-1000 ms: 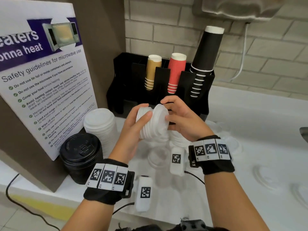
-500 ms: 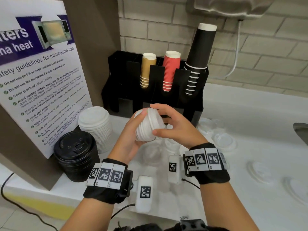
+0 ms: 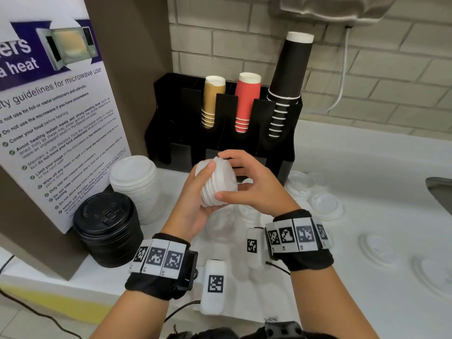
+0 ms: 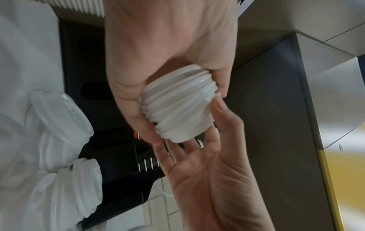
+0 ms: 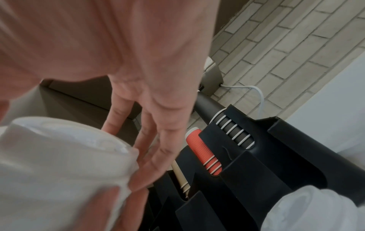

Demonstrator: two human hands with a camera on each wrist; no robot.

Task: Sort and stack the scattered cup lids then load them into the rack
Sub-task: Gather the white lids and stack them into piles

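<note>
Mid-air, both hands, left (image 3: 195, 204) & right (image 3: 254, 189), clasp the nested lid stack (image 3: 217, 184) w/ curled fingers; uneven squeeze could splay it onto the bench (image 3: 367, 192).

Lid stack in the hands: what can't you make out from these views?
- Lid stack: exact count, ribs merge in head view; left hand and right hand cover parts.
- Right wrist view: stack blurred, too close.
- Rack lower slots: dark, partly behind hands.
</note>
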